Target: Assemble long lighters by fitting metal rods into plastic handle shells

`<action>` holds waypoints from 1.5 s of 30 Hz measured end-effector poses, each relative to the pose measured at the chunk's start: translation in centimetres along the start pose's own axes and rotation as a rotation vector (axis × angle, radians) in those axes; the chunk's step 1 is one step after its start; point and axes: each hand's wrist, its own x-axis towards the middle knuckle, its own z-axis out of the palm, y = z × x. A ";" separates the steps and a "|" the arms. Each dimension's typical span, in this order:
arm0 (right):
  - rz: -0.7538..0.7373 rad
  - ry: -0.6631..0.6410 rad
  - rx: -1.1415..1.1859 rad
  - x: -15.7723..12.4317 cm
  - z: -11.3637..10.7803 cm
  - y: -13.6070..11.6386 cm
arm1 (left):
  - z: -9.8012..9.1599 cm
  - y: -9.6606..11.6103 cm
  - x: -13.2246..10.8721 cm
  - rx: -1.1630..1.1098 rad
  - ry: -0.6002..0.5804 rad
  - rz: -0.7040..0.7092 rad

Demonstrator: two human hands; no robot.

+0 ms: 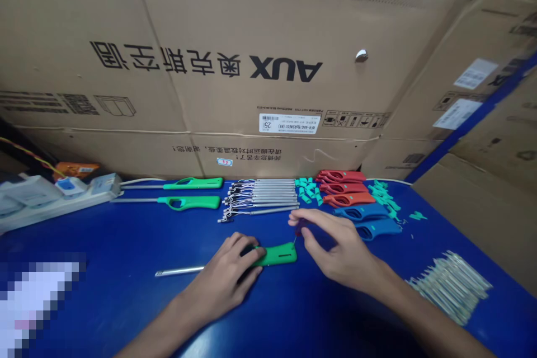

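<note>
My left hand [229,274] is closed around the green handle [279,254] of a long-nosed lighter lying on the blue table [126,302]; its metal tube [178,271] sticks out to the left. My right hand [335,246] hovers just right of the handle's end, fingers pinched on something small and dark that I cannot make out. A row of bare metal tubes with wires [262,196] lies just beyond the hands.
Two finished green lighters [191,193] lie at the back left beside a white power strip [54,196]. Red handles [342,184], blue handles [369,221] and small teal parts [308,189] sit at the back right. Clear plastic pieces [451,285] are piled at right. Big cardboard boxes [251,67] wall the back.
</note>
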 end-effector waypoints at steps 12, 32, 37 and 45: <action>0.140 -0.279 -0.155 1.1 -2.3 -0.1 | 0.0 0.0 0.0 -0.005 -0.023 -0.010; 0.148 -0.706 -0.580 3.4 -2.3 -2.2 | 0.0 0.0 0.1 -0.003 0.001 0.008; 0.094 -0.698 -0.448 3.8 -2.7 -2.1 | -0.2 0.2 0.1 0.015 0.025 0.015; 0.097 -0.737 -0.596 4.0 -2.9 -2.3 | -0.2 0.4 0.0 0.024 -0.012 -0.004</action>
